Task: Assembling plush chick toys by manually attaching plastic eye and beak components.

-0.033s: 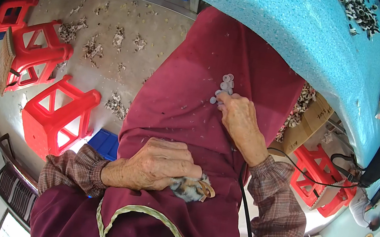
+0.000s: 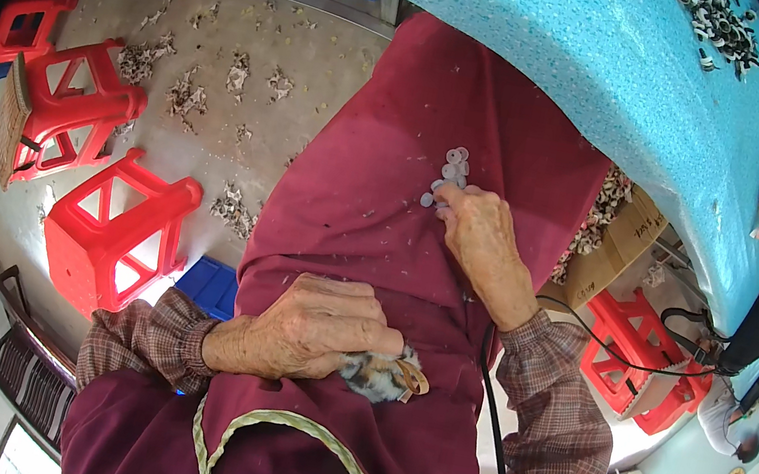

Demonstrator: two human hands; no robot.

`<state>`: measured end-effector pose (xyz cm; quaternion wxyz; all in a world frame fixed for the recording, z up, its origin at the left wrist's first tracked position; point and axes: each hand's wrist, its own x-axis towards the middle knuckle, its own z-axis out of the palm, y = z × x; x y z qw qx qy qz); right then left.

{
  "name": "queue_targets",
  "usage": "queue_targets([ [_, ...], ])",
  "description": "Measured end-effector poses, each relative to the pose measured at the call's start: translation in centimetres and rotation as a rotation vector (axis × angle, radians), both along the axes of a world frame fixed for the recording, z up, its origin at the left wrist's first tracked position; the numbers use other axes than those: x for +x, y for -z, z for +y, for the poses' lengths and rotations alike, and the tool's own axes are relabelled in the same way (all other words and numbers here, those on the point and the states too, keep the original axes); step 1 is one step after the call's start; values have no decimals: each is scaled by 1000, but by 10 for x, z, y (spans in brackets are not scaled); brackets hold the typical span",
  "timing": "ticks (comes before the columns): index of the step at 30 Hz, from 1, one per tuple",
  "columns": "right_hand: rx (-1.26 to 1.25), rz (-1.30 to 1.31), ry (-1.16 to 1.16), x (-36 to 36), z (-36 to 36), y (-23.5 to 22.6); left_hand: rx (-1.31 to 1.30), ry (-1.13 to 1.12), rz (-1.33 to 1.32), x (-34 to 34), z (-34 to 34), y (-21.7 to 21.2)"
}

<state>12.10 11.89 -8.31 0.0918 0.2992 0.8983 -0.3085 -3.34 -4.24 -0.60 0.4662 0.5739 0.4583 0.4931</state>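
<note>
White discs (image 2: 450, 170) at right hand (image 2: 482, 229), fingers bent, grip unclear, left hand (image 2: 323, 325) curled round furry bundle (image 2: 376, 379)

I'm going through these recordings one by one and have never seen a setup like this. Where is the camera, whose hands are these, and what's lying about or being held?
There is no machine here: these are a person's bare hands. The wide, curved view comes from a camera on that person's head, looking down. The left hand holds a small furry bundle with a tan strip on it. The right hand has its fingertips at some pale discs lying on the maroon apron over the lap; whether it grips one is hidden. Beyond is a blue table with dark-and-white pieces on it.
</note>
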Motion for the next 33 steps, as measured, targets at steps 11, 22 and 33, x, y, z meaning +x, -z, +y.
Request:
queue_targets([
  [11, -723, 254, 455, 17, -2, -44, -60, -24, -31, -8, -1, 1],
  [22, -1385, 476, 679, 19, -64, -93, 399, 47, 307, -6, 9, -10],
  [33, -1309, 602, 688, 28, -71, -93, 240, -5, 407, -3, 4, -20],
])
